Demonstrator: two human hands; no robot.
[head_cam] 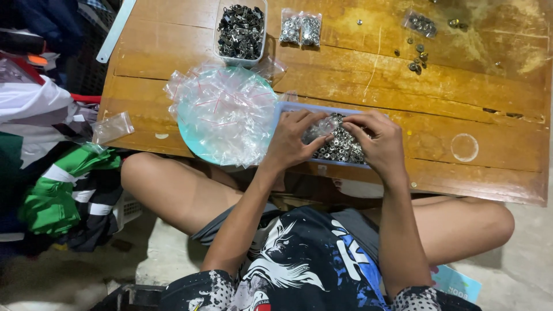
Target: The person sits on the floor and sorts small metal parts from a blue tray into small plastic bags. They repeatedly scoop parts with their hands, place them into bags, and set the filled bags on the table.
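**Small clear bag held over a tray of metal fasteners**

The small clear bag [320,128] sits between both hands, just above the near-left part of a shallow blue-rimmed tray [299,107] filled with small silver metal fasteners [343,145].

At the far left, off the tabletop [438,132], lies a heap of green, white and dark cloth [57,184], and a single empty clear bag [112,126] rests on the tabletop's left edge. Next comes a round pale-blue lid [193,144] piled with many empty clear zip bags [224,109]; it lies just beside the tray's left end. Behind it, at the far edge, stands a clear tub [241,31] of dark metal parts, with two filled little bags [300,29] beside it.

The left hand [291,141] lies over the tray's left end, its fingers curled in a closed grip on the small clear bag. The right hand [377,141] rests over the fasteners; its fingertips are pinched together at the bag's mouth, though I cannot tell whether they hold a fastener.

Farther right, another filled bag [420,24] and a few loose fasteners [416,57] lie well apart from the hands.
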